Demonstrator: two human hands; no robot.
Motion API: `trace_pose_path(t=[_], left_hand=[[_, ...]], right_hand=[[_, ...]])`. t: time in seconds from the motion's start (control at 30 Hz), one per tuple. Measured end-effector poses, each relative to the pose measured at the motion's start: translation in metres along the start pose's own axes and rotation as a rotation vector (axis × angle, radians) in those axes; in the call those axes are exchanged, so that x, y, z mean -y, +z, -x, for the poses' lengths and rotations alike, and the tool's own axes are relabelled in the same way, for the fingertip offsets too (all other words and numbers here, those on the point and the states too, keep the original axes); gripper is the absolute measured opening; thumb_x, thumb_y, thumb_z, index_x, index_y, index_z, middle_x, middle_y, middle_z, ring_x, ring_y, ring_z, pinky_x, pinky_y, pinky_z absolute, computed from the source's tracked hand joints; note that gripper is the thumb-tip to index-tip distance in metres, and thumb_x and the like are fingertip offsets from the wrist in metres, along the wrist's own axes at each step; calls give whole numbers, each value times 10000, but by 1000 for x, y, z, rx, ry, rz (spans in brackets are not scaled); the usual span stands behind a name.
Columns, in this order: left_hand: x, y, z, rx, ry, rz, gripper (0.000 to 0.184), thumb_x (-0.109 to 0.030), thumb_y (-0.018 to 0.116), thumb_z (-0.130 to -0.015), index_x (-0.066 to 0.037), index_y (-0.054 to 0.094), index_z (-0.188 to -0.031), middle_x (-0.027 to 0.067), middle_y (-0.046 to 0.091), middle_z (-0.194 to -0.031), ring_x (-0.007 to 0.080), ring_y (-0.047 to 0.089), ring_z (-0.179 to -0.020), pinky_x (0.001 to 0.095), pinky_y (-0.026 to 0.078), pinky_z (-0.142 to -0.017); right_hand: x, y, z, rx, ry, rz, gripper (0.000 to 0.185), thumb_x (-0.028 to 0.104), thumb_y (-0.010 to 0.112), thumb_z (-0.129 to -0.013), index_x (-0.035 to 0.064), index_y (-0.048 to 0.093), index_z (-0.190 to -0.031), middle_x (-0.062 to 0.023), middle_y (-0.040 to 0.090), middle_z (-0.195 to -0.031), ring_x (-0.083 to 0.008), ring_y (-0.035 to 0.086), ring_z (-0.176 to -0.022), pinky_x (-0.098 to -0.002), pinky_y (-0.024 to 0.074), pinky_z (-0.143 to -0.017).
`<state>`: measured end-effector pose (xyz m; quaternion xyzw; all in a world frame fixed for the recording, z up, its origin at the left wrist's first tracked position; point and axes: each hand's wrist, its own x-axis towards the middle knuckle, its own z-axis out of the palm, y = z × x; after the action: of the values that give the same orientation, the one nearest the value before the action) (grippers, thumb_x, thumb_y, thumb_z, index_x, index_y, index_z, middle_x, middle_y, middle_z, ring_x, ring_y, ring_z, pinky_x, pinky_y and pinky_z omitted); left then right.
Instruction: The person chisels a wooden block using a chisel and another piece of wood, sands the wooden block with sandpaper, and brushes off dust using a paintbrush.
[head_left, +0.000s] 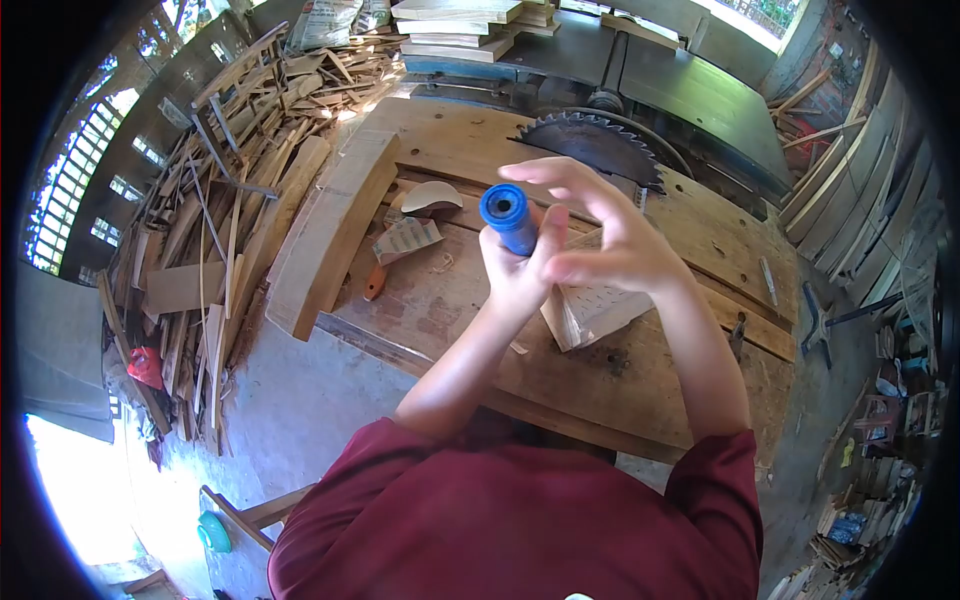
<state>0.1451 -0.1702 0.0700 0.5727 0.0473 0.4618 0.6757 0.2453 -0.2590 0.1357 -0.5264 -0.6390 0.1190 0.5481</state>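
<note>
A blue cylindrical object (508,212) with a dark hole in its round end points up towards the camera. My left hand (517,272) is wrapped round its lower part. Close on its right, my right hand (610,235) is raised with thumb and fingers apart, holding nothing. Whether its fingertips touch the left hand is hard to tell. Below the hands, a pale wooden block (592,318) lies on the wooden workbench (440,315). Left of them lie a curved light piece (432,197), a printed packet (407,240) and an orange handle (375,282).
A large circular saw blade (590,150) lies at the bench's back. A thick curved plank (350,225) rests along its left side. Pliers (738,335) and a thin tool (768,280) are on the right. Scrap wood (190,290) is piled at left, stacked boards (455,30) behind.
</note>
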Motion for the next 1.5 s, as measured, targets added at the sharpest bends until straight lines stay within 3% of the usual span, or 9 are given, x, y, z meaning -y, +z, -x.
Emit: trace_pose_path(t=[0.1, 0.13, 0.3, 0.37, 0.57, 0.77, 1.17, 1.27, 1.5], left_hand=[[-9, 12, 2, -37, 112, 46, 88, -59, 697, -888, -33, 613, -895, 17, 626, -832, 86, 577, -730, 254, 480, -650], [-5, 11, 4, -38, 103, 83, 128, -64, 707, -872, -25, 618, -955, 37, 634, -899, 102, 594, -783, 265, 496, -692], [-30, -40, -9, 394, 284, -405, 465, -171, 804, -771, -9, 601, -1157, 165, 605, -1143, 342, 542, -1178, 436, 439, -1012], [-39, -89, -16, 458, 205, -678, 578, -227, 781, -819, -17, 548, -1305, 144, 554, -1303, 276, 518, -1235, 427, 422, -1032], [-62, -228, -27, -97, -25, -1797, 645, -414, 766, -811, -89, 545, -1322, 168, 561, -1254, 359, 502, -1273, 505, 411, -1057], [-66, -284, -45, 127, -346, -1622, 834, -448, 767, -793, -138, 406, -1478, 249, 483, -1438, 393, 465, -1360, 522, 391, -1107], [-26, -289, -114, 303, -565, -1799, 1092, -625, 765, -746, 75, 342, -1469, 302, 512, -1420, 422, 536, -1306, 472, 465, -1070], [-11, -273, -127, 229, -579, -1846, 1066, -604, 788, -736, 97, 378, -1426, 289, 507, -1423, 412, 530, -1312, 483, 467, -1064], [11, -230, -138, 113, -549, -2018, 1094, -518, 832, -717, 86, 322, -1473, 254, 474, -1433, 388, 509, -1325, 526, 457, -1056]], right_hand=[[18, 18, -13, 61, -33, 145, 389, 365, 789, -850, 57, 715, -1076, -108, 701, -1122, -255, 647, -1040, -381, 511, -897], [11, 23, -15, 10, -22, 149, 273, 286, 773, -859, 26, 720, -921, -117, 714, -987, -270, 670, -923, -373, 524, -830], [6, 24, -10, -87, 181, -31, 210, 206, 711, -914, -3, 729, -924, -87, 718, -839, -162, 660, -761, -310, 514, -724], [7, 21, -8, -54, 221, -54, 181, 164, 683, -939, 0, 749, -973, -64, 722, -851, -123, 651, -782, -294, 510, -714], [-5, 25, -1, -136, 255, -180, 266, 196, 661, -959, 35, 605, -755, -13, 622, -669, -77, 568, -617, -268, 451, -583], [-15, 32, 5, -214, 211, -251, 193, 143, 633, -958, 51, 584, -796, 6, 571, -663, -75, 548, -602, -262, 432, -567], [-24, 31, 12, -203, 163, -297, 85, 69, 580, -952, 25, 579, -880, -21, 574, -769, -106, 572, -636, -272, 442, -589], [-18, 37, 8, -285, 149, -274, 251, 187, 650, -959, 65, 573, -754, 14, 566, -615, -62, 527, -563, -260, 422, -534], [-20, 33, 15, -235, 155, -264, 107, 77, 594, -958, 31, 578, -862, -18, 579, -712, -96, 570, -610, -261, 435, -569]])
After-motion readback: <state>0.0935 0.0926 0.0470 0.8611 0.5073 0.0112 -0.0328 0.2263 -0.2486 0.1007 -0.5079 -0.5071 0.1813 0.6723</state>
